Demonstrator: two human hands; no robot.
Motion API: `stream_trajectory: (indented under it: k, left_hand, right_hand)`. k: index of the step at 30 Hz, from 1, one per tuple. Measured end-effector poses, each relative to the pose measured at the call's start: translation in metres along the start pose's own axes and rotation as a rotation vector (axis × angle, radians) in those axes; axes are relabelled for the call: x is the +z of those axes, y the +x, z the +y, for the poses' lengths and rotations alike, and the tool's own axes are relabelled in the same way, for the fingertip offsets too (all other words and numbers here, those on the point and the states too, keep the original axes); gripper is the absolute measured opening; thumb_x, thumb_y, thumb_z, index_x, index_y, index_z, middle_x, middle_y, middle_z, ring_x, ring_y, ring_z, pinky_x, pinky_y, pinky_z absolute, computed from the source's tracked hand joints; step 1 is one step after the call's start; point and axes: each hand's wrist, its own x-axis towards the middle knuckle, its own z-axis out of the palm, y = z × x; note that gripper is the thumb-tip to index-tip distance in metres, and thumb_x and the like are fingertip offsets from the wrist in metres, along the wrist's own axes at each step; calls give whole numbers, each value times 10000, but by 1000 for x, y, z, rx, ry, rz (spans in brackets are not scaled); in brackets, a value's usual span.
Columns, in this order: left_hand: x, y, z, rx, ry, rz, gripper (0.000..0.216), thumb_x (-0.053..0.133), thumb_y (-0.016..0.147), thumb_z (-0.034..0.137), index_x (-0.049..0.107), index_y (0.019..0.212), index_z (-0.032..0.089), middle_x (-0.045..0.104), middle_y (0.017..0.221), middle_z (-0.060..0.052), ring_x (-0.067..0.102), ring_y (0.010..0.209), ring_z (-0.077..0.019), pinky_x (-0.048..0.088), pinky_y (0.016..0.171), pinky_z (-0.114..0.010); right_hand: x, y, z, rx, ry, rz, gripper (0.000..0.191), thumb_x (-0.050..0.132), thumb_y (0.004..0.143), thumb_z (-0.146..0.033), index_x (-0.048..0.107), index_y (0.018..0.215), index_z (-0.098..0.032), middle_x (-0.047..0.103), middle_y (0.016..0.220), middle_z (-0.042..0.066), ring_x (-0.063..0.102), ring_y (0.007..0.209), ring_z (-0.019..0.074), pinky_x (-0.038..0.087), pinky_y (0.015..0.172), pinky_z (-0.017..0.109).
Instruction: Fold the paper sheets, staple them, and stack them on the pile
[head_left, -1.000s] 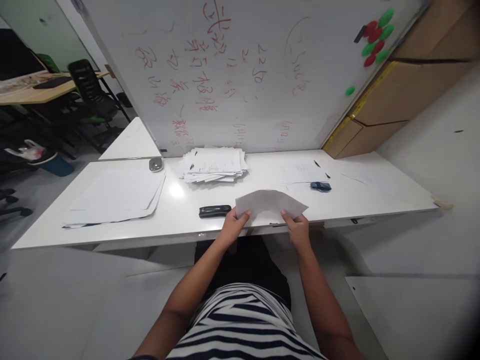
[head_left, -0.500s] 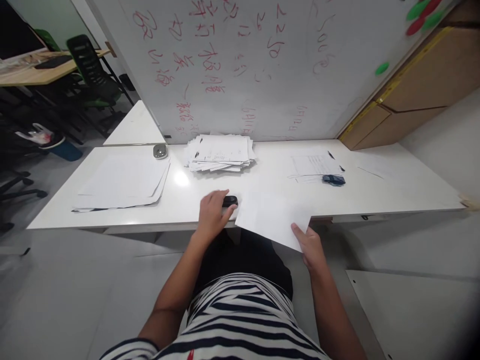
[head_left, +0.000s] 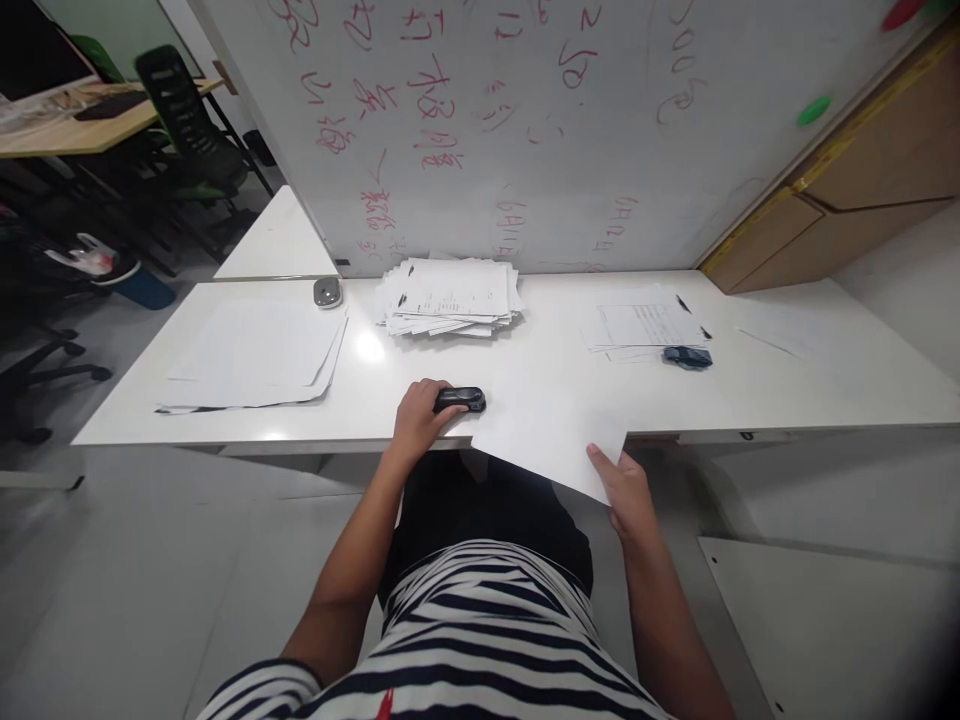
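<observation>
My left hand [head_left: 421,413] is closed round the rear part of a black stapler [head_left: 466,399], which lies on the white table near its front edge. White paper [head_left: 546,440] slants over that edge just right of the stapler. At its right corner my right hand [head_left: 626,488] pinches the paper, thumb on top and fingers underneath. How many sheets there are I cannot tell. Behind the stapler sits a thick, uneven stack of printed sheets [head_left: 454,293].
Large blank sheets [head_left: 251,350] lie on the left of the table [head_left: 390,372], with a small grey device [head_left: 327,292] behind. Printed pages [head_left: 641,318] and a dark blue object [head_left: 687,358] lie to the right. A whiteboard [head_left: 480,130] rises along the back; cardboard boxes [head_left: 862,170] stand beyond.
My left hand has closed round the stapler, after hovering over it with fingers spread. The paper stays in my right hand, almost unmoved. The view has shifted slightly.
</observation>
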Motion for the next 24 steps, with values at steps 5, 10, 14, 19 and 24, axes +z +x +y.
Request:
stream_trajectory:
  k: [5, 10, 14, 19, 24]
  left_hand:
    - [0, 0, -1, 6, -6, -3, 317, 627, 823, 447, 588, 1040, 219, 610, 966, -49, 527, 901, -218, 427, 762, -333]
    - [-2, 0, 0, -19, -47, -2, 308, 652, 803, 431, 593, 1026, 227, 615, 967, -42, 534, 911, -217, 431, 770, -335]
    - [-5, -1, 2, -3, -102, -31, 321, 666, 788, 416, 596, 1032, 222, 626, 976, -39, 545, 928, -213, 442, 790, -332]
    - [-22, 2, 9, 63, -65, -172, 325, 595, 827, 447, 605, 1054, 215, 642, 991, -40, 561, 927, -214, 444, 816, -349]
    - [-43, 24, 32, 131, -5, -166, 336, 447, 910, 486, 608, 1041, 221, 654, 1035, -41, 569, 1002, -217, 403, 920, -380]
  right_hand:
    - [1, -3, -5, -9, -9, -5, 506, 787, 641, -472, 709, 1023, -151, 741, 1011, 100, 708, 872, 271, 577, 776, 384]
    - [6, -3, 2, -49, -188, -49, 486, 753, 673, -514, 721, 986, -144, 740, 1009, 104, 700, 876, 277, 562, 751, 373]
    - [17, -7, 7, -14, -187, -130, 517, 745, 667, -538, 717, 987, -133, 745, 965, 102, 698, 811, 266, 552, 680, 349]
    - [30, -13, 3, 47, -147, -220, 507, 760, 658, -527, 711, 985, -142, 747, 945, 89, 692, 783, 248, 543, 672, 335]
    - [34, -15, -1, 63, -70, -223, 505, 766, 664, -507, 686, 1026, -164, 744, 975, 71, 691, 816, 235, 540, 711, 326]
